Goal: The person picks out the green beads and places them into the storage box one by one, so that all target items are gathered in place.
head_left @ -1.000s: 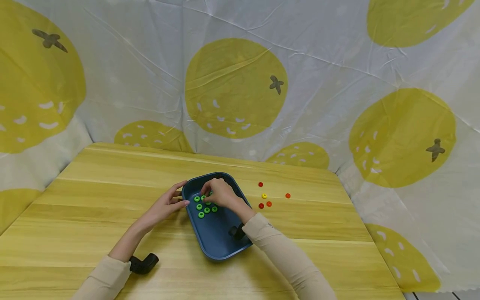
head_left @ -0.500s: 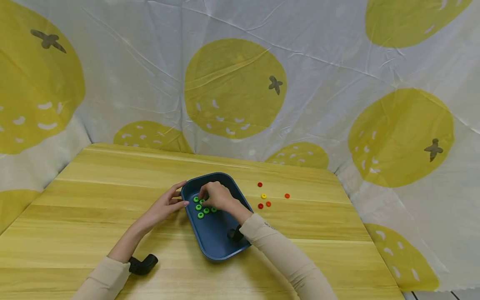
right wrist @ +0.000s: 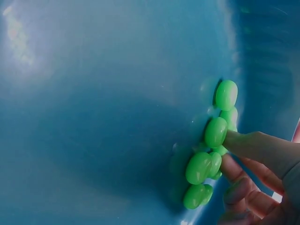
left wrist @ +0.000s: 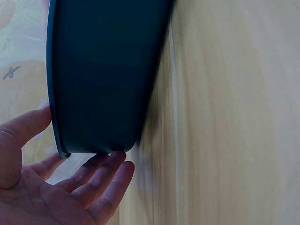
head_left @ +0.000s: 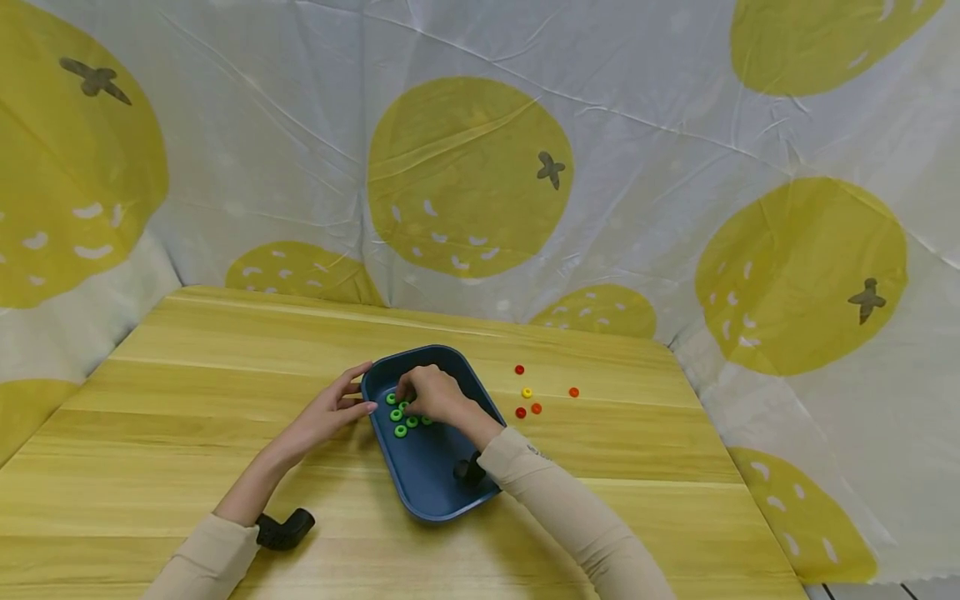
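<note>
We have both hands at the dark blue plastic tray [head_left: 431, 475] on the wooden surface [head_left: 187, 400].

Our right hand [head_left: 433, 395] is inside the tray, its fingers [right wrist: 248, 145] curled and touching the small green rings [head_left: 406, 414] on the tray bottom. Our left hand [head_left: 330, 410] rests at the tray's left rim with fingers [left wrist: 101, 180] straight and relaxed. Small red, orange and yellow rings [head_left: 528, 400] lie right of the tray.

A pale wooden table before a fruit-printed backdrop.
The yellow-grained wooden tabletop [head_left: 225, 400] fills the lower frame; a creased white plastic sheet printed with big yellow-green oranges [head_left: 660, 150] drapes across the upper frame, evenly lit.
</note>
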A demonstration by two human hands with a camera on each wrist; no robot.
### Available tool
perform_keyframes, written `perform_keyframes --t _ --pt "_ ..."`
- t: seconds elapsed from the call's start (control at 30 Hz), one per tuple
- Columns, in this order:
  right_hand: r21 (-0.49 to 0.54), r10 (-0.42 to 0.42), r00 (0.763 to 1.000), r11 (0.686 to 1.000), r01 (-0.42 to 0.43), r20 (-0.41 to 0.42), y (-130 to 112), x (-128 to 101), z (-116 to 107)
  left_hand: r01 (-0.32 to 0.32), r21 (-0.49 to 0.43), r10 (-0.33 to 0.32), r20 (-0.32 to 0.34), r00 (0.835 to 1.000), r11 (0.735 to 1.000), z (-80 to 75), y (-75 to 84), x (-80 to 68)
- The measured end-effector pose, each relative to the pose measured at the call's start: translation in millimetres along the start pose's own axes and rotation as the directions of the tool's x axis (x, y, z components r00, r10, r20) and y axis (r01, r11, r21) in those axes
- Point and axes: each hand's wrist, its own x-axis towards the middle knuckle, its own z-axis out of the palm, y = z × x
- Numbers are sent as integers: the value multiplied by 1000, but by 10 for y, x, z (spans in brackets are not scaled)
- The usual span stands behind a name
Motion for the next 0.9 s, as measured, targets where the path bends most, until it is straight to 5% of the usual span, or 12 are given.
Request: perform_keyframes --t 0.9 --pt "4 -21 999 1000 21 -35 -46 -41 -41 -27 20 27 9 1000 999 3 14 8"
